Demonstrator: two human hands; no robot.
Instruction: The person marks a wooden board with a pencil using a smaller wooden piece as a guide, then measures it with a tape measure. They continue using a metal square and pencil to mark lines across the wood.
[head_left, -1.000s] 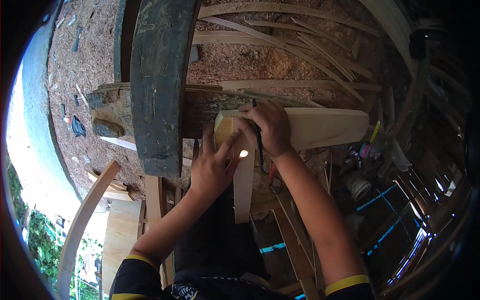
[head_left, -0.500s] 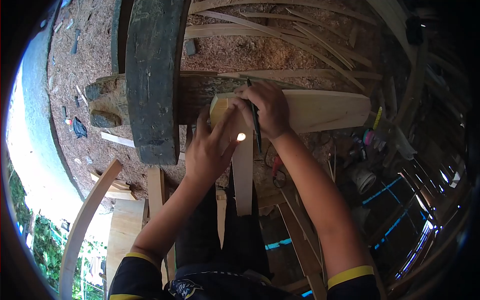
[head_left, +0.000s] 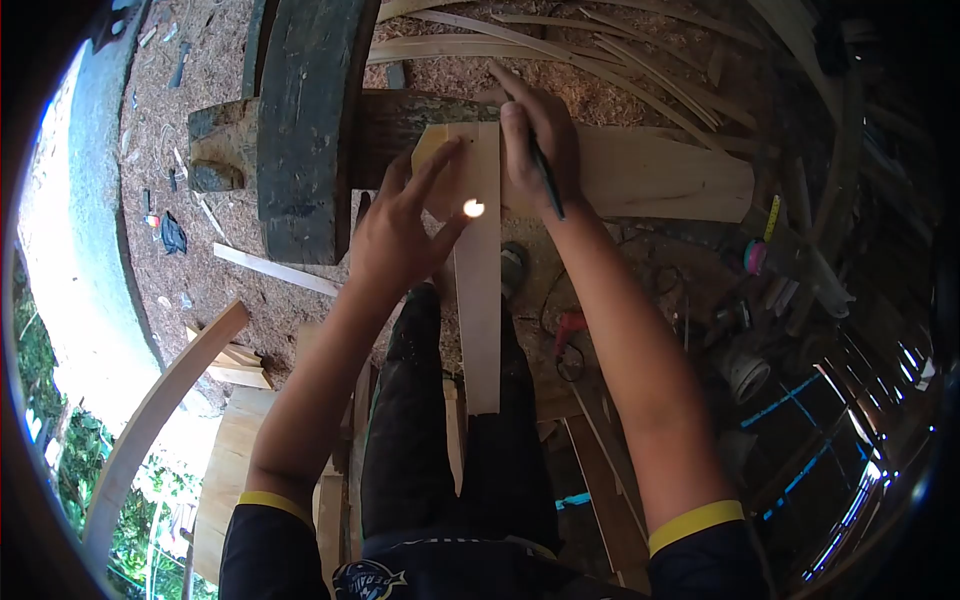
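While the left hand [head_left: 395, 235] presses its spread, open fingers on a narrow wood strip [head_left: 478, 290] laid across a pale board [head_left: 650, 175], the right hand [head_left: 535, 150] just beside it grips a dark pencil [head_left: 545, 175] with its tip near the strip's edge; any drawn line is hidden, so marking looks underway, cutting undone. Beyond the hands lie a dark beam [head_left: 305, 120], a sawdust floor [head_left: 470, 100] and thin offcuts [head_left: 600, 60]

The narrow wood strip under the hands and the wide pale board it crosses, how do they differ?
The narrow strip runs toward the person; the wide board lies crosswise under it. The strip is slim, the board much broader. The left hand presses the strip, while the right hand, holding a pencil, rests where they cross. Both are pale, bare wood.
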